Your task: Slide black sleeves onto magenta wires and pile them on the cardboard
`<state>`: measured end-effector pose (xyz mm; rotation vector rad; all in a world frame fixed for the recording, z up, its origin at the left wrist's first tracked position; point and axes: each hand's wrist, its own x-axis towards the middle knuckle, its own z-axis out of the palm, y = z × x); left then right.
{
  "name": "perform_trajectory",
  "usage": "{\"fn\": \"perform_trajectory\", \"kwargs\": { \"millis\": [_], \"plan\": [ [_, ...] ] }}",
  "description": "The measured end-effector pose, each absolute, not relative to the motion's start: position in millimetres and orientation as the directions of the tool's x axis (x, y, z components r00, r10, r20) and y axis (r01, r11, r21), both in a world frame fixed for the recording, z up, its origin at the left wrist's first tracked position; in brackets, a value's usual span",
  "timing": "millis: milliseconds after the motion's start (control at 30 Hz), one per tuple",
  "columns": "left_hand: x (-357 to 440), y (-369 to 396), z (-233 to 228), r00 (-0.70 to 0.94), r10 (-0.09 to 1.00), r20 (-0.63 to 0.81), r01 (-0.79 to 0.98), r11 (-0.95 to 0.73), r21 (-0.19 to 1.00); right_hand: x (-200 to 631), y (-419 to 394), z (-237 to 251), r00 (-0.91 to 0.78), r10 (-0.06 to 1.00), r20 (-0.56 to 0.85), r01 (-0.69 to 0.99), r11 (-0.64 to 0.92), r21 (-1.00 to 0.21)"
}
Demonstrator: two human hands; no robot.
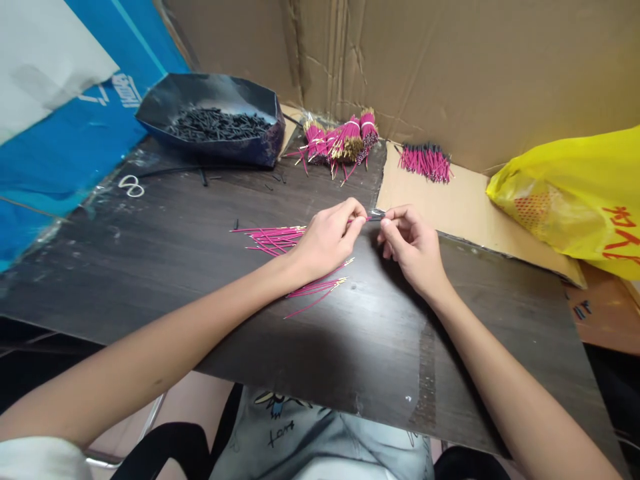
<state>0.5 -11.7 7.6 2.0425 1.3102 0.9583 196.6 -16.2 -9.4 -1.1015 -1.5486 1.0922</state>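
In the head view my left hand is closed in a pinch on a thin magenta wire, whose end reaches out toward the right. My right hand pinches a short black tube at the wire's end; how far the tube covers the wire is too small to tell. Under and beside my left hand, loose magenta wires with gold-coloured ends lie on the dark table. A few more wires rest just in front of my left wrist.
A dark open container holds many short black tubes. Bundled magenta wires stand by the cardboard wall. Wires with black ends lie on a flat cardboard piece. A yellow bag sits at right, rubber bands at left.
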Motion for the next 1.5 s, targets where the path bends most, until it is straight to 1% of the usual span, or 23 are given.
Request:
{"fn": "perform_trajectory", "kwargs": {
  "millis": [233,400,633,800,1167,1500],
  "plan": [
    [2.7,-11.9,10.2,0.215,0.957,0.197,0.524,-0.283,0.803,197.2,-17.6,-10.1,-0.159,0.962,0.222,0.179,0.250,-0.952],
    [1.9,-11.0,12.0,0.203,0.960,0.193,0.517,-0.272,0.811,196.7,-18.8,-7.3,-0.200,0.956,0.213,0.199,0.253,-0.947],
    [-1.0,-9.5,13.3,0.186,0.969,0.161,0.529,-0.237,0.815,196.1,-18.2,-5.4,-0.273,0.949,0.155,0.147,0.201,-0.969],
    [-0.4,-9.0,15.0,0.152,0.976,0.156,0.517,-0.213,0.829,196.8,-18.9,-5.0,-0.256,0.953,0.161,0.138,0.201,-0.970],
    [-0.9,-11.2,12.7,0.179,0.967,0.183,0.510,-0.250,0.823,196.6,-18.5,-4.8,-0.260,0.951,0.166,0.167,0.214,-0.962],
    [-2.5,-8.7,11.5,0.165,0.972,0.167,0.507,-0.229,0.831,198.1,-16.9,-6.3,-0.284,0.945,0.159,0.167,0.212,-0.963]
  ]
}}
